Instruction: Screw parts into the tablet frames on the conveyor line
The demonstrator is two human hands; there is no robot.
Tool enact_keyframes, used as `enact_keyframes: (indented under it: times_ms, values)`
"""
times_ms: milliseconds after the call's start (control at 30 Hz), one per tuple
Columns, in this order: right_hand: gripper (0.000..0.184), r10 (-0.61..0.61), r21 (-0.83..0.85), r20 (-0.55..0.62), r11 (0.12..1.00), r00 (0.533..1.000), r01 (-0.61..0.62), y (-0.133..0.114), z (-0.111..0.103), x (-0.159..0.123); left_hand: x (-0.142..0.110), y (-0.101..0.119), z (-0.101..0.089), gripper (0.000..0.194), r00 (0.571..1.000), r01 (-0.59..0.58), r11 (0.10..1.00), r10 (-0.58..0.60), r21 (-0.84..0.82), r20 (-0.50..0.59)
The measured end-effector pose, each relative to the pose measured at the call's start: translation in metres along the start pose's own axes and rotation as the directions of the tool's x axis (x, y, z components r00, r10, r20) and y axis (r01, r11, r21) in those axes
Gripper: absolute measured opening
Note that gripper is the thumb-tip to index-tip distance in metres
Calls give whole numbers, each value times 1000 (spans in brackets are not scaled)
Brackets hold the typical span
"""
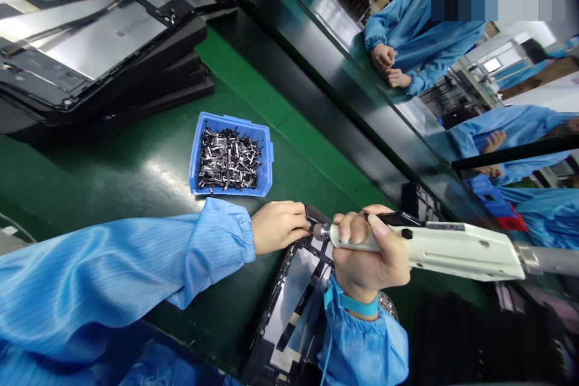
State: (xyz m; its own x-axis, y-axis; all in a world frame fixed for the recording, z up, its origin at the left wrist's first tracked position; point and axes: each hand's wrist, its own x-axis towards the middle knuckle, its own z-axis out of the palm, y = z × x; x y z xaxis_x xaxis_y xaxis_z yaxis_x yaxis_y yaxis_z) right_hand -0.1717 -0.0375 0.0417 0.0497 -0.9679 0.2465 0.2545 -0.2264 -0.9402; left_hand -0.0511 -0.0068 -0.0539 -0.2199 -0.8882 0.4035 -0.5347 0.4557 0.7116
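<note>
My right hand [368, 253] is wrapped round a white electric screwdriver [452, 247], whose tip points left at the top corner of a black tablet frame [294, 301] lying on the green bench. My left hand [278, 226] is closed in a pinch right at the screwdriver's tip, fingers pressed on the frame's corner; what it pinches is too small to make out. Both arms wear blue sleeves, and a blue strap circles my right wrist.
A blue bin [230, 154] of small metal parts stands just beyond my left hand. A stack of black tablet frames [99, 54] fills the far left. Across a dark conveyor [344, 96], other people in blue coats rest their hands [384, 60].
</note>
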Motion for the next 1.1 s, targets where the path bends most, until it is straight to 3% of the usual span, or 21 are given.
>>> enact_keyframes:
  times_ms: [533,800,900,1033,1100]
  values:
    - [12,34,3,-20,999,999,-34,-4,2,-1,0,-3,1,23,1000,-28,999,28,25,7]
    - [12,34,1,-15,999,999,-34,-1,2,-1,-1,-3,0,20,1000,-11,1000,11,3,29]
    - [12,34,-3,-27,999,999,-35,0,2,2,0,-2,-3,15,997,47,999,-47,-11,66]
    - [13,0,-40,-73,999,997,-3,5,2,9,3,-1,-6,58,966,224,975,-219,-19,137]
    - [13,-20,-57,-84,998,996,15,10,3,11,5,-1,-6,65,948,271,963,-265,-10,177]
